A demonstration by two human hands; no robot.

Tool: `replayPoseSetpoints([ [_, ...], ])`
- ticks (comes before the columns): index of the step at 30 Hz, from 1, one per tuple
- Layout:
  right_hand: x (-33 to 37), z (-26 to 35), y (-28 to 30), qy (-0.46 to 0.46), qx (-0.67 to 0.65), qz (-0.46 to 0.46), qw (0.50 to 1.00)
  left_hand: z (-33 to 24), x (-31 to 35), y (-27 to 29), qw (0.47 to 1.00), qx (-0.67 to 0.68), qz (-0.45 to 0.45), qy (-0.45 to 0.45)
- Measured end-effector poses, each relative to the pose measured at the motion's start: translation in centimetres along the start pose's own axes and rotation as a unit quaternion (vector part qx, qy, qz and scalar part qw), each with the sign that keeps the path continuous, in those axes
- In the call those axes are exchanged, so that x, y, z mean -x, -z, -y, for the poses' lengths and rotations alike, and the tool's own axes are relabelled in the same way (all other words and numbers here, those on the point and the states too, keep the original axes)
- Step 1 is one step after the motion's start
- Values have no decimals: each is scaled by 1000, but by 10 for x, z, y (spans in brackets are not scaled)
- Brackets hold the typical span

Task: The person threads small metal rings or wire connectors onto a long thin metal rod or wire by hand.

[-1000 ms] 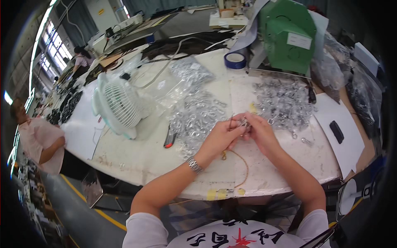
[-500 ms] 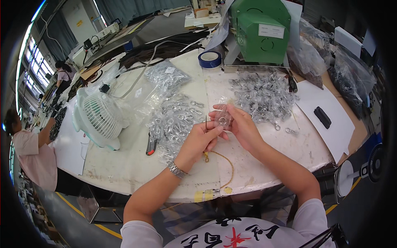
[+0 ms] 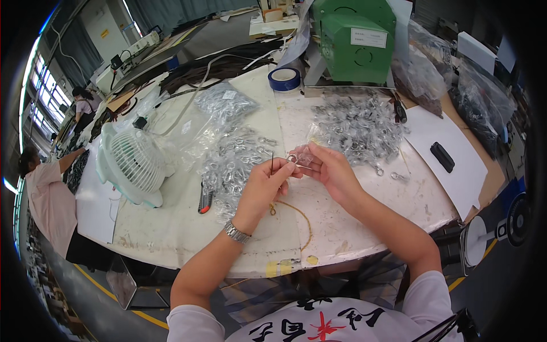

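Both my hands meet over the middle of the table. My left hand point(image 3: 263, 185) pinches a shiny metal ring point(image 3: 292, 159), perhaps part of a clasp. A thin dark pointed tool point(image 3: 272, 162) sticks up from the same hand. My right hand point(image 3: 337, 175) grips a small clear plastic bag point(image 3: 304, 154) right beside the ring; whether the ring is fully out of it, I cannot tell. Below my left hand, a yellow cord point(image 3: 307, 223) with a small metal end curves over the table. Plastic-wrapped metal clasps lie in a left pile point(image 3: 239, 157) and a right pile point(image 3: 364, 128).
A green machine point(image 3: 356, 51) stands at the back, with a blue tape roll point(image 3: 284, 81) beside it. On the left are a white fan point(image 3: 134, 165) and a box cutter point(image 3: 205, 198). A black object point(image 3: 443, 157) lies on white paper at right. A co-worker point(image 3: 51, 196) stands far left.
My hands have shifted slightly left. The ring, earlier within the plastic near my right fingers, is now at my left fingertips. The co-worker's arm has stretched farther out.
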State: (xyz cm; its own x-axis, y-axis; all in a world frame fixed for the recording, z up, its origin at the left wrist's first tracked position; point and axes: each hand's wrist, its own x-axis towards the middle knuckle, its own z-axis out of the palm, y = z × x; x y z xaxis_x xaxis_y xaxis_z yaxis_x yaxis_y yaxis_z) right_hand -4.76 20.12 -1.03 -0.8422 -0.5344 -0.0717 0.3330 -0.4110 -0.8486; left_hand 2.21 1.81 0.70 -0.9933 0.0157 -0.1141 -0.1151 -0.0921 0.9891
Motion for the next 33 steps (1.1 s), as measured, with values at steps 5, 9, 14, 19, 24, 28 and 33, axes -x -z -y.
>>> replayPoseSetpoints([
  [5,0,3,2,9,-2,-26,1000,-7,2,3,998,-39,-42,-14],
  [9,3,4,-4,8,8,-24,1000,-4,1,8,999,23,-45,-20],
  [14,3,1,-4,11,22,-24,999,-3,1,4,993,10,-92,-67],
  [19,5,-2,-5,28,34,-15,999,-4,1,4,993,21,-85,-78],
  [24,7,-4,-8,42,24,-7,999,-5,6,-5,994,-11,-67,-81],
  [28,10,-4,-9,52,8,-13,999,-3,6,-12,989,-68,-77,-105],
  [33,7,-9,-8,53,-7,-2,999,4,-1,-6,993,-77,-28,-83],
])
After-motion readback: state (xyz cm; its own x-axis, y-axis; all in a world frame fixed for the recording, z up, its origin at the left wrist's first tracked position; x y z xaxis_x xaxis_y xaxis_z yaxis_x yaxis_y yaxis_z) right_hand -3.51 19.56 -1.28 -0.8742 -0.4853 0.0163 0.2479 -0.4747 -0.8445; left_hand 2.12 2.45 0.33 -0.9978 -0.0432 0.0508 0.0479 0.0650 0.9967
